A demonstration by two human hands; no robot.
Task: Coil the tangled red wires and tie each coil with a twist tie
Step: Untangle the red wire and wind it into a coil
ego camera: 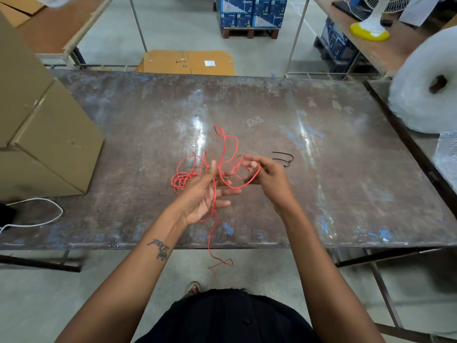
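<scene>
A big worn metal table [321,149] fills the middle. It is brown and grey with small blue paint marks, and light shines on it. Big brown cardboard boxes [42,134] stand on its left side. A fat white roll of bubble wrap [425,82] sits at the right. The floor [178,26] is smooth grey concrete. A flat piece of cardboard [185,62] lies on it past the table. Far back, blue boxes [249,11] are stacked on a wooden pallet [249,33].

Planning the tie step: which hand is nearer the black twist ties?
Right. The right hand sits just beside the black twist ties; the left hand is farther off.
</scene>
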